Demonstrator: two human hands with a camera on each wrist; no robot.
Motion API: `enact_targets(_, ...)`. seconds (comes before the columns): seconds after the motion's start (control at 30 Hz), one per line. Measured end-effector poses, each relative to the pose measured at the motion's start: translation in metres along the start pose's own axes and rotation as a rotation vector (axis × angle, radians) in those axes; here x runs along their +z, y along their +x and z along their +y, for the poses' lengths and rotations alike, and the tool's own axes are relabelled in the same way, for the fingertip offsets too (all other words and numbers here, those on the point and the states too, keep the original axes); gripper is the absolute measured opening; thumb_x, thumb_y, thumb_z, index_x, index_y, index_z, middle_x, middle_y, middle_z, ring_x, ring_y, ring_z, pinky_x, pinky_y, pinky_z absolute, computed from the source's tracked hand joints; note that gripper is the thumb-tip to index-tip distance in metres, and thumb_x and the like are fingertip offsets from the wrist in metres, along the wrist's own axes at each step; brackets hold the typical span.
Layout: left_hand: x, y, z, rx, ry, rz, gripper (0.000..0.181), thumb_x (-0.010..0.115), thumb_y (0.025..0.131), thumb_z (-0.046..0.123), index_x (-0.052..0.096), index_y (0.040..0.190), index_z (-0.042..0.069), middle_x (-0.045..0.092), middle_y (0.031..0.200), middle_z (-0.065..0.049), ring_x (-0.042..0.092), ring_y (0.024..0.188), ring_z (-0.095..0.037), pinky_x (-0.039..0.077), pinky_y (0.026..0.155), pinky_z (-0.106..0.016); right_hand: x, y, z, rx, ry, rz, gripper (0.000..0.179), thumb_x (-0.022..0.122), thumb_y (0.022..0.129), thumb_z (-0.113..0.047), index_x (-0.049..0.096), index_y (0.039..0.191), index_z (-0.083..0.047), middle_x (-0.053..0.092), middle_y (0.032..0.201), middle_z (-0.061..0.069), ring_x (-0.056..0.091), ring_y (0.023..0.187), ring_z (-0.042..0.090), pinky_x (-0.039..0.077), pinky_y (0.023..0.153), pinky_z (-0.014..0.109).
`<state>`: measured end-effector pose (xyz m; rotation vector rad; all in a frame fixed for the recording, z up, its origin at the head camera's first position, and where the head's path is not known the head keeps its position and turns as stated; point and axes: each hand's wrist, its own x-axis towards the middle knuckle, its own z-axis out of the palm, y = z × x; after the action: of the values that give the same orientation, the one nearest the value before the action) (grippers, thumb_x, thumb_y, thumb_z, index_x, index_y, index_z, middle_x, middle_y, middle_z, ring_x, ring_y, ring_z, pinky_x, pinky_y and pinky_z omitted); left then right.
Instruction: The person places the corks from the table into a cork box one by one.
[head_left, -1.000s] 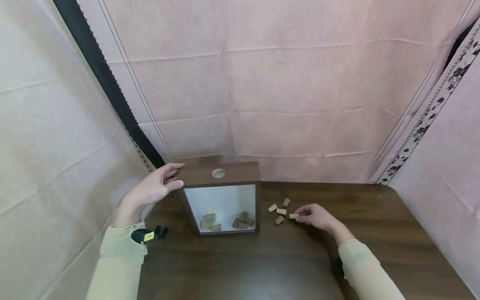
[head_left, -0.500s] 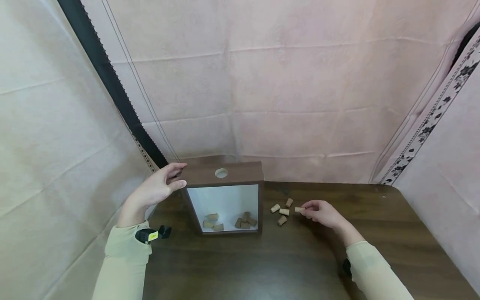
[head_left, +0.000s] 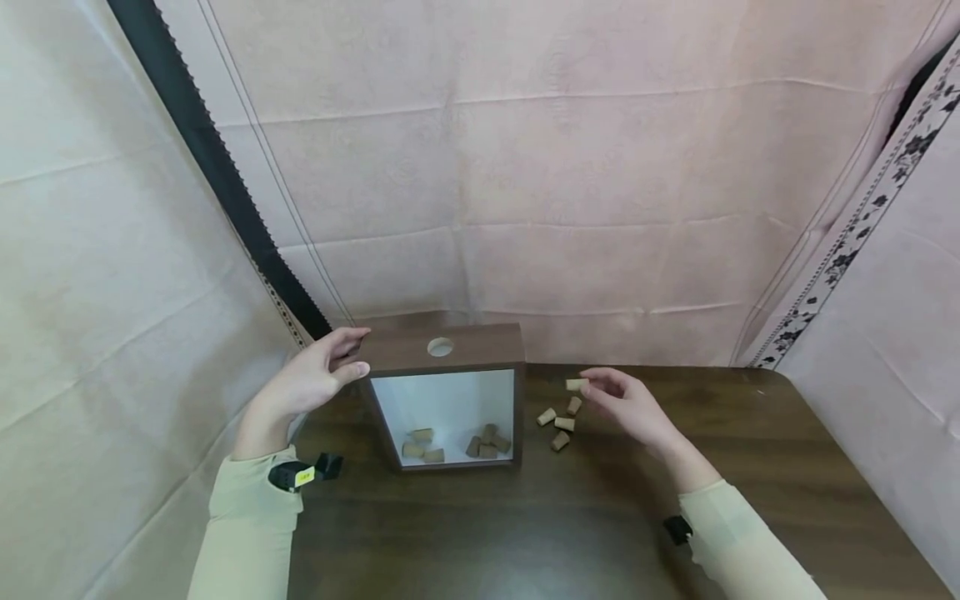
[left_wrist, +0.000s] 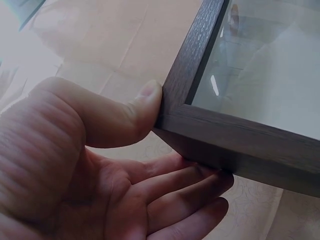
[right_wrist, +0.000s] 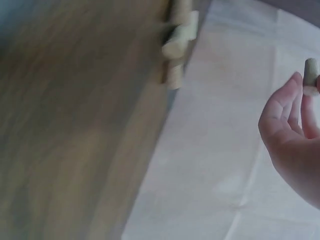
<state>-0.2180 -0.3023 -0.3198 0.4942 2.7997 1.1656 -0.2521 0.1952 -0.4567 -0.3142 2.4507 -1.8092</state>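
A brown frame box [head_left: 480,354] with a clear front and a round hole [head_left: 440,347] in its top stands on the table. My left hand [head_left: 311,375] holds its top left corner, thumb on the front edge and fingers at the side; the left wrist view shows the thumb pressed at the frame [left_wrist: 235,130]. Between thumb and fingertips my right hand [head_left: 630,412] pinches a small cork [head_left: 576,384], raised to the right of the box. Below that hand several loose corks [head_left: 565,424] lie on the table. Inside the box, more corks [head_left: 487,450] rest on the bottom in two groups.
The dark wooden table [head_left: 480,533] reaches to a pale cloth [head_left: 600,208] hanging behind it. Similar cloths hang at left and right. In the right wrist view, the loose corks [right_wrist: 175,47] look blurred near the table's edge.
My right hand has lifted the cork away from beside the loose ones and carried it up and slightly left in the head view. My left hand keeps its hold on the box.
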Motion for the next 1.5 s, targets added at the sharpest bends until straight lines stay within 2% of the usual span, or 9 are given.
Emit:
enact_targets(0.27, -0.001, -0.001, 0.004, -0.024, 0.010, -0.001, 0.068, 0.066, 0.108, 0.021, 0.033, 0.165, 0.004, 0.033, 0.169, -0.028, 0.034, 0.153, -0.051, 0.034, 0.118, -0.069, 0.010, 0.002, -0.051, -0.051, 0.225, 0.110, 0.049, 0.071, 0.106, -0.030, 0.059, 0.145, -0.002, 0.069, 0.120, 0.006, 0.068, 0.106, 0.020, 0.058, 0.089, 0.026)
enact_targets(0.4, 0.000, -0.001, 0.005, -0.032, 0.000, -0.006, 0.068, 0.066, 0.108, 0.020, 0.033, 0.164, 0.003, 0.032, 0.169, -0.028, 0.034, 0.153, -0.051, 0.034, 0.118, -0.068, 0.016, 0.002, -0.072, -0.077, 0.344, 0.120, 0.050, 0.070, 0.107, -0.031, 0.058, 0.145, -0.002, 0.069, 0.118, 0.000, 0.067, 0.107, 0.017, 0.057, 0.092, 0.025)
enact_targets(0.57, 0.001, 0.000, 0.005, -0.032, 0.010, 0.003, 0.067, 0.065, 0.108, 0.020, 0.033, 0.164, 0.003, 0.033, 0.169, -0.028, 0.034, 0.153, -0.050, 0.034, 0.118, -0.067, 0.029, 0.003, -0.096, -0.146, 0.400, 0.100, 0.044, 0.069, 0.107, -0.024, 0.059, 0.143, 0.000, 0.069, 0.118, 0.001, 0.067, 0.107, 0.018, 0.057, 0.094, 0.028)
enact_targets(0.8, 0.002, 0.000, 0.005, -0.037, 0.014, 0.001, 0.066, 0.065, 0.108, 0.020, 0.034, 0.164, 0.003, 0.033, 0.168, -0.028, 0.034, 0.153, -0.051, 0.034, 0.118, -0.067, 0.052, 0.003, -0.123, -0.233, 0.379, 0.043, 0.031, 0.072, 0.104, -0.014, 0.066, 0.134, -0.008, 0.064, 0.112, 0.004, 0.066, 0.105, 0.019, 0.058, 0.091, 0.030)
enact_targets(0.87, 0.002, -0.001, 0.005, -0.037, 0.016, 0.001, 0.066, 0.065, 0.109, 0.020, 0.034, 0.164, 0.003, 0.033, 0.168, -0.028, 0.035, 0.153, -0.051, 0.034, 0.118, -0.067, 0.059, 0.004, -0.130, -0.253, 0.368, 0.021, 0.033, 0.072, 0.104, -0.012, 0.065, 0.135, -0.004, 0.065, 0.114, 0.006, 0.065, 0.106, 0.019, 0.058, 0.091, 0.030)
enact_targets(1.0, 0.001, -0.001, 0.006, -0.032, 0.022, 0.007, 0.065, 0.064, 0.109, 0.020, 0.034, 0.164, 0.002, 0.034, 0.168, -0.028, 0.035, 0.153, -0.050, 0.034, 0.118, -0.067, 0.071, 0.006, -0.147, -0.300, 0.319, -0.011, 0.036, 0.074, 0.103, -0.013, 0.066, 0.136, -0.001, 0.068, 0.119, 0.010, 0.067, 0.105, 0.023, 0.059, 0.089, 0.031)
enact_targets(1.13, 0.000, -0.001, 0.006, -0.030, 0.031, 0.016, 0.065, 0.064, 0.109, 0.020, 0.034, 0.164, 0.002, 0.034, 0.168, -0.028, 0.036, 0.153, -0.050, 0.035, 0.118, -0.067, 0.085, 0.012, -0.162, -0.351, 0.248, -0.046, 0.031, 0.075, 0.102, -0.014, 0.071, 0.133, -0.009, 0.070, 0.120, 0.011, 0.069, 0.104, 0.028, 0.061, 0.089, 0.034)
enact_targets(1.3, 0.000, -0.001, 0.006, -0.032, 0.024, 0.013, 0.066, 0.064, 0.109, 0.020, 0.034, 0.164, 0.003, 0.034, 0.169, -0.028, 0.035, 0.153, -0.050, 0.035, 0.118, -0.067, 0.102, 0.018, -0.175, -0.360, 0.174, -0.092, 0.030, 0.077, 0.101, -0.018, 0.073, 0.131, -0.014, 0.072, 0.119, 0.007, 0.070, 0.104, 0.028, 0.061, 0.090, 0.040)
enact_targets(1.5, 0.000, -0.001, 0.005, -0.033, 0.008, 0.001, 0.066, 0.064, 0.109, 0.020, 0.034, 0.164, 0.002, 0.034, 0.168, -0.028, 0.034, 0.153, -0.051, 0.034, 0.118, -0.068, 0.118, 0.029, -0.184, -0.375, 0.048, -0.143, 0.029, 0.077, 0.101, -0.019, 0.074, 0.128, -0.011, 0.075, 0.114, 0.003, 0.071, 0.103, 0.022, 0.059, 0.087, 0.036)
